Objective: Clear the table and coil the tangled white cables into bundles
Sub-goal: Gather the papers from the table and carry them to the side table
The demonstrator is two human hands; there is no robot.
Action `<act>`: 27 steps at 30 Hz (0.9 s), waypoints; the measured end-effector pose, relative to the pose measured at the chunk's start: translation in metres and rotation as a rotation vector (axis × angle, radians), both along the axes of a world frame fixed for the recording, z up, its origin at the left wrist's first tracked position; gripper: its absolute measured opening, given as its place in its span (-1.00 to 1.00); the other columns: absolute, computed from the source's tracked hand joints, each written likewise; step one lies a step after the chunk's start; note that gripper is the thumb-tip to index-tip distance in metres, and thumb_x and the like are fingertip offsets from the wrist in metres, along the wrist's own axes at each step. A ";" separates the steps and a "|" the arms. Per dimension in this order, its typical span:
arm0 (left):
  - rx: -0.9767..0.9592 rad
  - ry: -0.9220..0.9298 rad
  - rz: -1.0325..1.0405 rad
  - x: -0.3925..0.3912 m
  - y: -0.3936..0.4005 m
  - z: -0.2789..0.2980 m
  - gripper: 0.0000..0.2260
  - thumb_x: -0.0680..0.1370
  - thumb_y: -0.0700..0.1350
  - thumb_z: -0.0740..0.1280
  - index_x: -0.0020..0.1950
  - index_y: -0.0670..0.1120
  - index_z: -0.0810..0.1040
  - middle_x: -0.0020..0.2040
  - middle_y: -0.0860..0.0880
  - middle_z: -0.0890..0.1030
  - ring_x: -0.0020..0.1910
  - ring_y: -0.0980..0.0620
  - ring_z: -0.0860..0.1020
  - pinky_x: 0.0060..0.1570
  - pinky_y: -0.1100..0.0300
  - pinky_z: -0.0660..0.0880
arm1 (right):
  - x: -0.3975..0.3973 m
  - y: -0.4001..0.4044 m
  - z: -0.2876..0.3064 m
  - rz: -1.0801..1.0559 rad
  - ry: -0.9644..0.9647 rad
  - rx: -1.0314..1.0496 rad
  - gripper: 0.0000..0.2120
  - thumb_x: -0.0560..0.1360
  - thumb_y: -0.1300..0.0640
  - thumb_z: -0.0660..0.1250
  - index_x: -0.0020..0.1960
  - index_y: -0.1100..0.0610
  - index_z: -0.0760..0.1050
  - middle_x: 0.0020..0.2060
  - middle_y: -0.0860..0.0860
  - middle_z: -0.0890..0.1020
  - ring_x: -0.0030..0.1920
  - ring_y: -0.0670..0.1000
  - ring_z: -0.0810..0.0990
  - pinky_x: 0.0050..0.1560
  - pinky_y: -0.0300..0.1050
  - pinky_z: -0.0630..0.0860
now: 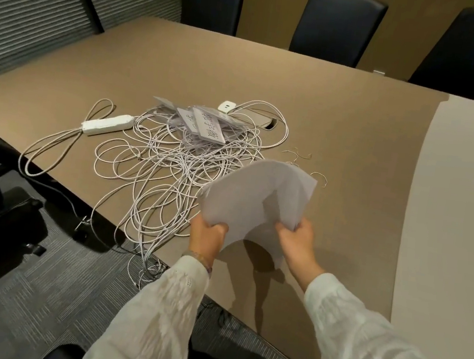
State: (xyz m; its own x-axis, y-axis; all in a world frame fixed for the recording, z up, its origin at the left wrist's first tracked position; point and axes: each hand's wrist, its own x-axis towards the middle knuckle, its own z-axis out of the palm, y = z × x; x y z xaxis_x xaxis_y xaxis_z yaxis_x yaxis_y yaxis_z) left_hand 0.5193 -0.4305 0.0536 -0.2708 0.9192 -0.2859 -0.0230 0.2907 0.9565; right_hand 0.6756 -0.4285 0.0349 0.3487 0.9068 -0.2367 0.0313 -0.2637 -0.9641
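both hands held a stack of white paper sheets (257,200) up off the brown surface (343,127), near its front edge. left hand (209,234) gripped the sheets' lower left edge, its fingers (218,228) curled round the paper; right hand (297,239) pinched the lower right edge, fingers pressed together on the sheet. sheets were bent and fanned, tilted up, casting a shadow on the surface below. both arms were in loose white sleeves (364,349). the tangled white cables (177,164) lay in a loose heap on the surface just left of and behind the paper, some loops hanging over the front edge toward the carpet floor (31,287). a pile of clear name plates (203,127) with printed characters sat on top of the tangle at its far side. a white power strip (108,125) lay left of the heap, its thicker cord looped toward the surface's left edge. a small white plug adapter (227,106) sat behind the heap beside a cable port in the surface. a few thin twist ties (300,154) lay right of the cables. a lighter panel (462,211) covered the surface's right side. dark chairs (338,23) stood along the far side and one at the left.
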 end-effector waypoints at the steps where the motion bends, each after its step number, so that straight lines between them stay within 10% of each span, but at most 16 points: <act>1: -0.009 -0.002 0.007 0.000 0.001 -0.001 -0.71 0.44 -0.50 0.24 -0.05 -0.15 0.56 -0.18 -0.09 0.60 -0.23 -0.01 0.56 -0.36 0.33 0.53 | 0.001 0.000 -0.001 -0.023 0.002 -0.009 -0.77 0.45 0.39 0.25 0.01 0.14 0.52 -0.16 0.11 0.60 -0.09 0.14 0.58 -0.11 -0.03 0.52; 15: -0.211 0.055 -0.299 0.012 0.023 0.017 -0.85 0.48 -0.41 0.29 -0.08 -0.19 0.55 -0.38 -0.02 0.61 -0.44 0.06 0.57 -0.42 0.27 0.48 | 0.071 -0.034 0.014 0.039 0.130 -0.258 -0.75 0.43 0.38 0.36 0.09 0.23 0.54 -0.11 0.07 0.66 -0.19 0.02 0.63 -0.23 -0.17 0.56; 19: -0.320 0.041 -0.498 0.067 0.017 0.006 -0.79 0.50 -0.36 0.30 0.12 -0.21 0.53 -0.17 -0.12 0.60 -0.17 -0.13 0.56 -0.10 0.05 0.51 | 0.112 -0.084 0.018 -0.120 0.263 -0.247 -0.78 0.51 0.39 0.26 0.06 0.13 0.49 -0.17 -0.01 0.62 -0.22 -0.06 0.60 -0.46 -0.38 0.48; 27: -0.331 0.108 -0.968 0.247 -0.058 -0.015 -0.69 0.54 -0.31 0.34 0.29 -0.19 0.53 -0.04 -0.03 0.67 -0.10 -0.02 0.65 -0.19 0.14 0.57 | 0.253 -0.224 0.010 -0.463 0.221 -0.276 -0.69 0.43 0.39 0.29 0.15 0.21 0.53 -0.04 0.10 0.67 -0.12 0.07 0.64 -0.25 -0.16 0.52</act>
State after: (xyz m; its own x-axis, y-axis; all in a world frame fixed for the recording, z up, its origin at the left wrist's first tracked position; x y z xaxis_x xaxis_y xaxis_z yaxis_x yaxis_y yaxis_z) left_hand 0.7666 -0.4880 0.0381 0.5049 0.6369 -0.5826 0.4428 0.3883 0.8082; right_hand 0.9285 -0.6528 0.0448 0.6095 0.5660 -0.5551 -0.3414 -0.4445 -0.8282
